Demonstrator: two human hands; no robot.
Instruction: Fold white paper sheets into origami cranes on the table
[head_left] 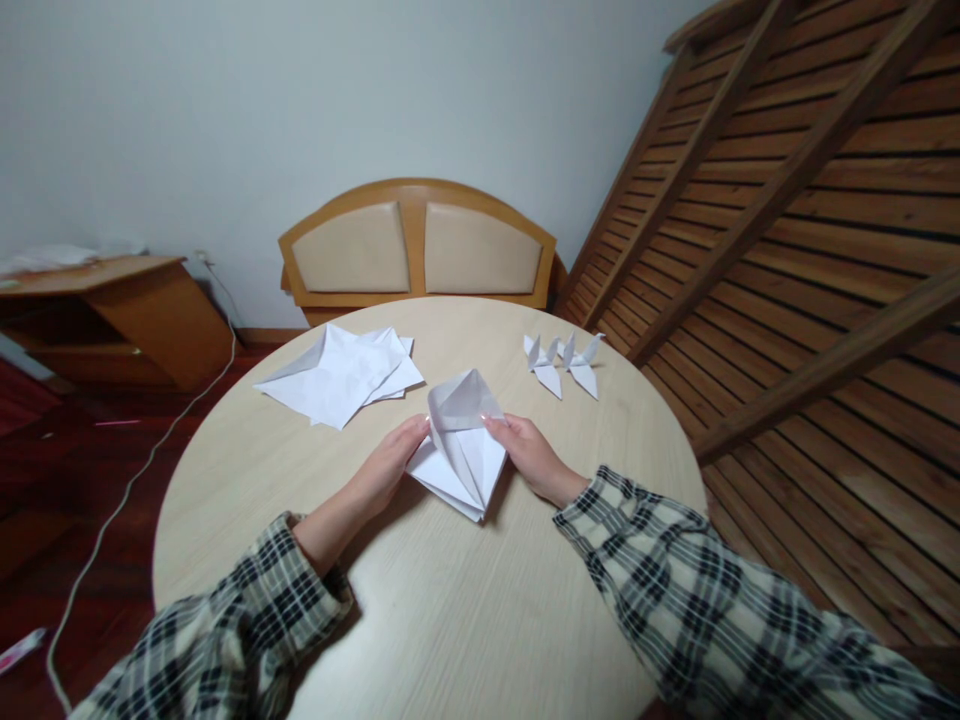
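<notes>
Between my two hands is a partly folded sheet of white paper [459, 455], held over the middle of the round table. Its upper flap stands lifted, with creases running down to the near corner. My left hand [390, 455] pinches the left edge, thumb on top. On the opposite edge, my right hand [536, 455] grips the paper the same way. The fingers beneath the paper are hidden. Two folded white paper cranes [545, 368] stand side by side at the back right. At the back left lies a loose stack of white paper sheets [337, 375].
The pale round table [450, 620] fills the foreground. Behind it rises a headboard [416, 245] with cream panels. Slatted wood [810, 250] leans along the right. A low wooden desk [127, 310] stands at left, and a white cable [142, 490] runs across the dark floor.
</notes>
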